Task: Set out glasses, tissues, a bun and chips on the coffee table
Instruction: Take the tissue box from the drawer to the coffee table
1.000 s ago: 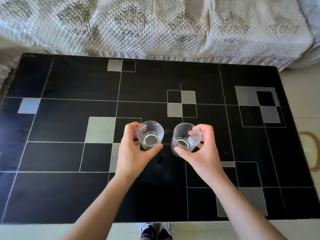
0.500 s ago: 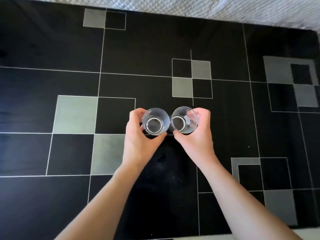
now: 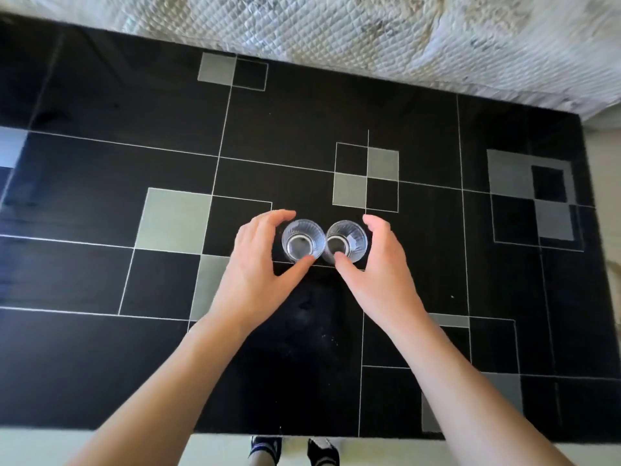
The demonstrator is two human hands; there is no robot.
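Note:
Two clear ribbed glasses stand upright side by side, touching, near the middle of the black coffee table (image 3: 100, 364). My left hand (image 3: 258, 267) curves loosely around the left glass (image 3: 302, 242), with a gap between its fingers and the rim and its thumb tip at the near side. My right hand (image 3: 379, 267) mirrors it around the right glass (image 3: 347, 242), thumb tip against the near rim. Neither hand grips. No tissues, bun or chips are in view.
The table top is black with grey squares and thin white lines. A quilted white sofa cover (image 3: 369, 31) runs along the far edge. My shoes (image 3: 292, 449) show below the near edge. Pale floor lies to the right.
Both glasses went down onto the table and stand together. My fingers have spread away from them, loosening the grip held in the earlier frames.

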